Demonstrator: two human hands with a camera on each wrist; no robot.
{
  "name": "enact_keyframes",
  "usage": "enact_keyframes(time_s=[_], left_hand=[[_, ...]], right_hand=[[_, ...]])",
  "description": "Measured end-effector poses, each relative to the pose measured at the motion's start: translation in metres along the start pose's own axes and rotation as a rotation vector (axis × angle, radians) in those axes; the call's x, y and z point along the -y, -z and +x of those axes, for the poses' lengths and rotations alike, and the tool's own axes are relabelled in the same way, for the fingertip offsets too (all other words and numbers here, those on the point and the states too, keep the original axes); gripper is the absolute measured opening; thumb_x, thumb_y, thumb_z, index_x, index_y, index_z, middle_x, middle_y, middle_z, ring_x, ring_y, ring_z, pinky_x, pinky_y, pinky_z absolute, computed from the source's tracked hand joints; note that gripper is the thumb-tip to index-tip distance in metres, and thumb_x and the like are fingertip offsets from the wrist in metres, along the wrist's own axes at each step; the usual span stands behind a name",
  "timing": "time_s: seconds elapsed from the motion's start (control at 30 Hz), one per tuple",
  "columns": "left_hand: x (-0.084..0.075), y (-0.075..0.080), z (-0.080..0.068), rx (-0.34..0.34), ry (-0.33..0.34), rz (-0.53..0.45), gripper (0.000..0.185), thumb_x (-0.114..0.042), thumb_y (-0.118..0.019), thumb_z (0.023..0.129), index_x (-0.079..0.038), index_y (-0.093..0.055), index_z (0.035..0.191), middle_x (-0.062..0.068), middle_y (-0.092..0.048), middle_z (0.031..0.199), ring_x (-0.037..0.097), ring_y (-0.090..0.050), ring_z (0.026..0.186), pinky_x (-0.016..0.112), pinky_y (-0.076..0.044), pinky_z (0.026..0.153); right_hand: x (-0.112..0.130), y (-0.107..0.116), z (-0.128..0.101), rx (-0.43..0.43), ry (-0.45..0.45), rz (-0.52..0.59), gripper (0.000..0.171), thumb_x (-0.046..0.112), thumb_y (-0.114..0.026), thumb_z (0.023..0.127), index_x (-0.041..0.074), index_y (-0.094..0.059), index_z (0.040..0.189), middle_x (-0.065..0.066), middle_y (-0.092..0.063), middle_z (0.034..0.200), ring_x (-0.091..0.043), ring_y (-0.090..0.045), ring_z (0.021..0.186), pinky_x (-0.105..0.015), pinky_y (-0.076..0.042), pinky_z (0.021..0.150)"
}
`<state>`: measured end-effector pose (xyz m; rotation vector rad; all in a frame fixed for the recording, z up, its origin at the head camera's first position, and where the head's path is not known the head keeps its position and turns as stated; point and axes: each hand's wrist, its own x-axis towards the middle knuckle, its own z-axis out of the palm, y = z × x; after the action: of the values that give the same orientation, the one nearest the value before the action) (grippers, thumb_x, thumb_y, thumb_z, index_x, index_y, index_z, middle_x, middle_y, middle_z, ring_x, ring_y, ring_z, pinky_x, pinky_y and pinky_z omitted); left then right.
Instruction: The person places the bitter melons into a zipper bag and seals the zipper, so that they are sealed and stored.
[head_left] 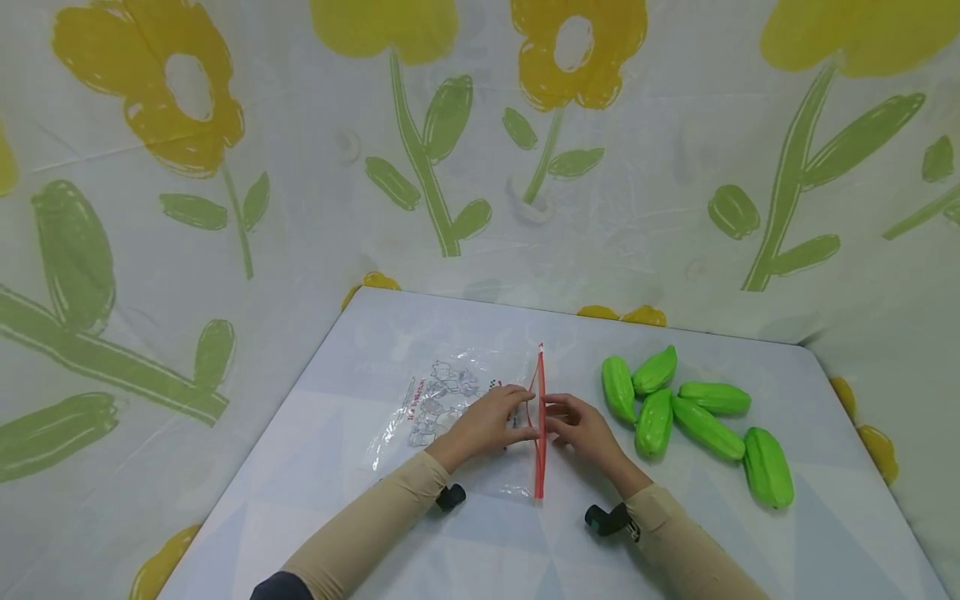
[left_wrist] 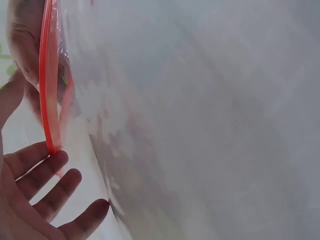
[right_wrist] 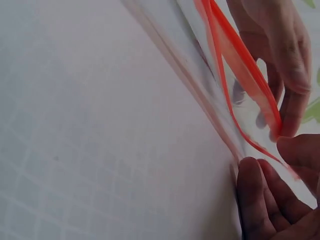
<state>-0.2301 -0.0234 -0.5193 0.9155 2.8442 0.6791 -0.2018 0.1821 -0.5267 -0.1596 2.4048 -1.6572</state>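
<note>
I have the bag lying on the table, mouth facing right, its long red zip running near to far. Left hand: fingers parted at the zip; right hand curves in opposite, pinching or not I can't tell. Six green fruits lie farther right.

The bag is thin, clear plastic, glossy and crinkled, edged with a smooth red plastic strip. The green pieces look like smooth plastic with a soft shine, on a smooth, matt table. The flowered backdrop resembles creased, faintly shiny sheeting; the beige sleeves are matt cloth.
</note>
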Motion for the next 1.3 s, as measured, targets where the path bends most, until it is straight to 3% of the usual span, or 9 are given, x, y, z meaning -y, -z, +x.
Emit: enact_keyframes(time_s=[0.13, 0.37, 0.6, 0.8, 1.3], left_hand=[[-0.001, 0.001, 0.0, -0.018, 0.005, -0.024, 0.07, -0.068, -0.049, 0.081, -0.022, -0.05, 0.134, -0.003, -0.048, 0.136, 0.015, -0.042, 0.126, 0.034, -0.039, 0.102], [-0.005, 0.003, -0.002, -0.088, 0.007, -0.021, 0.071, -0.067, -0.053, 0.08, -0.017, -0.054, 0.131, 0.0, -0.052, 0.13, 0.016, -0.048, 0.121, 0.034, -0.042, 0.099], [-0.008, 0.006, -0.004, -0.118, 0.01, -0.023, 0.071, -0.063, -0.058, 0.079, -0.015, -0.052, 0.132, 0.0, -0.052, 0.128, 0.014, -0.05, 0.116, 0.031, -0.045, 0.096], [-0.009, 0.013, -0.005, -0.179, -0.027, -0.088, 0.068, -0.052, -0.066, 0.08, -0.012, -0.05, 0.134, 0.0, -0.051, 0.125, 0.015, -0.055, 0.102, 0.029, -0.048, 0.086], [0.001, 0.024, -0.01, -0.255, -0.058, -0.193, 0.065, -0.027, -0.07, 0.081, -0.009, -0.045, 0.139, 0.003, -0.048, 0.121, 0.015, -0.056, 0.097, 0.027, -0.049, 0.079]], right_hand=[[-0.008, -0.001, 0.005, 0.013, 0.003, -0.011, 0.041, 0.024, -0.066, 0.087, 0.018, -0.056, 0.126, -0.006, -0.064, 0.113, -0.018, -0.063, 0.088, -0.032, -0.055, 0.066], [-0.007, -0.004, 0.007, 0.004, -0.01, -0.034, 0.043, 0.026, -0.069, 0.084, 0.016, -0.059, 0.124, -0.004, -0.067, 0.098, -0.018, -0.062, 0.08, -0.031, -0.055, 0.062], [-0.005, -0.005, 0.009, -0.028, -0.075, -0.002, 0.037, 0.028, -0.07, 0.083, 0.016, -0.063, 0.117, -0.003, -0.068, 0.089, -0.018, -0.064, 0.077, -0.031, -0.054, 0.061], [-0.002, -0.006, 0.009, -0.079, -0.105, 0.002, 0.031, 0.019, -0.07, 0.083, 0.015, -0.064, 0.114, -0.005, -0.067, 0.089, -0.019, -0.063, 0.074, -0.032, -0.054, 0.06], [-0.008, 0.0, 0.012, -0.096, -0.138, 0.064, 0.032, 0.013, -0.069, 0.084, 0.013, -0.062, 0.115, -0.01, -0.062, 0.091, -0.021, -0.062, 0.072, -0.034, -0.055, 0.059]])
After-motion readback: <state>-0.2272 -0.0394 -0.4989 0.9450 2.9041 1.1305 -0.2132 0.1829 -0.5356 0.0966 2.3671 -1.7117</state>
